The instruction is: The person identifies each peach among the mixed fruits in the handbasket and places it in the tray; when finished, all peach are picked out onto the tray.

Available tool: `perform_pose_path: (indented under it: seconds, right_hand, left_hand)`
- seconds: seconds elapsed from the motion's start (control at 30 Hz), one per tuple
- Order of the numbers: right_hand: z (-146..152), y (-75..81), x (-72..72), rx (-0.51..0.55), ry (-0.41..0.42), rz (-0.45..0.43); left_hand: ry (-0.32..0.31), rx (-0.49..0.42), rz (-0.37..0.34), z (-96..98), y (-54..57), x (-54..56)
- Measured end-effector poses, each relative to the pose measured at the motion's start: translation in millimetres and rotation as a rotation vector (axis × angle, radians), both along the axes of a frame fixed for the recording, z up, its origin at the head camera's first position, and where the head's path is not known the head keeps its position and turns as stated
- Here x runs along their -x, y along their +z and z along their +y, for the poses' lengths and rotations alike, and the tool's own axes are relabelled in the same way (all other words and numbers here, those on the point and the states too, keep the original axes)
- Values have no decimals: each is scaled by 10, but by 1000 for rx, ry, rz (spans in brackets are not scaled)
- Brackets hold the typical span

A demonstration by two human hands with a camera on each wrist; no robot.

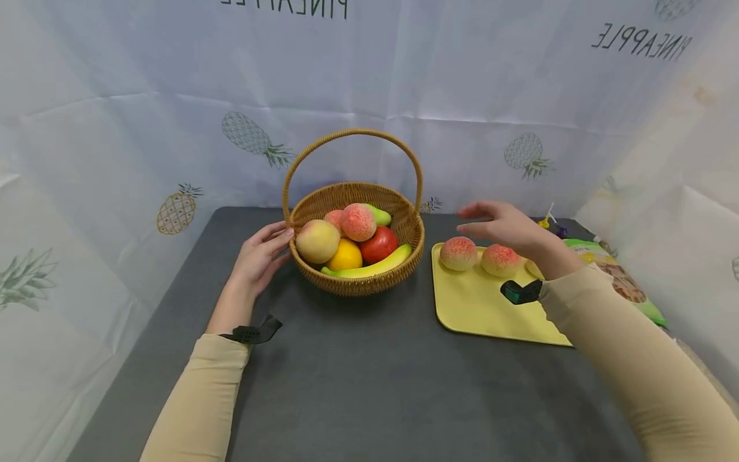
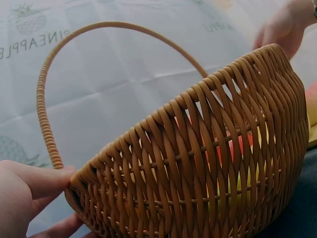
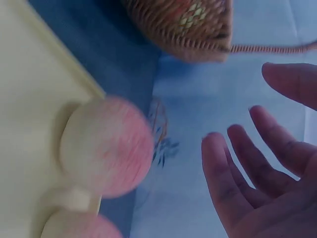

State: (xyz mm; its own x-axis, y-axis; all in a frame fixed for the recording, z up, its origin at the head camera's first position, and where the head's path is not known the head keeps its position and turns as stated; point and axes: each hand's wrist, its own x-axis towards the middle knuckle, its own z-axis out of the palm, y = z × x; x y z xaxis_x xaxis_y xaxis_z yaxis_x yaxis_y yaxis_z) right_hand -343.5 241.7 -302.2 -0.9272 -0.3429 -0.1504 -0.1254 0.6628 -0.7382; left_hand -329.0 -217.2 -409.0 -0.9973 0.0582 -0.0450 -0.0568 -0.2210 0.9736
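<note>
A wicker basket [image 1: 352, 287] stands at the far edge of the desk [image 1: 369, 366], left of its middle, its handle [image 1: 355, 132] upright. Judging by how things lie, the work is partway: the fruit inside looks like the part done, the pieces on the yellow tray [image 1: 479, 309] the part left. In the basket, a banana [image 1: 372, 268] lies along the near wall, an orange [image 1: 346, 255] and a red apple [image 1: 379, 245] behind it, a pale peach [image 1: 317, 242] at the left, two pink peaches [image 1: 358, 222] above, and a green fruit [image 1: 379, 214] toward the far wall. The left hand [image 1: 260, 256] touches the basket's left rim, fingers slightly bent; whether they pinch it I cannot tell. The right hand [image 1: 508, 224] hangs by the tray's far left corner, fingers spread, holding nothing. Along the tray's far edge sit two pink-topped peaches [image 1: 458, 254] and a yellowish piece [image 1: 534, 269], mostly hidden by the right wrist. Farther right, a green bag [image 1: 626, 287] lies near the desk's right edge, with small wrapped sweets [image 1: 544, 222] near the far right corner.
</note>
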Motion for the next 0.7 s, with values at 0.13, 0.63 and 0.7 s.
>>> perform_pose_path:
  seconds: [0.13, 0.63, 0.7]
  right_hand:
    - [-270, 61, 48, 40, 52, -21]
    - [-911, 125, 225, 60, 136, -120]
    - [-1006, 105, 259, 74, 137, -130]
  left_hand:
    - [5, 13, 17, -8, -18, 2]
    - [33, 14, 36, 47, -10, 37]
    - [39, 13, 34, 25, -27, 30]
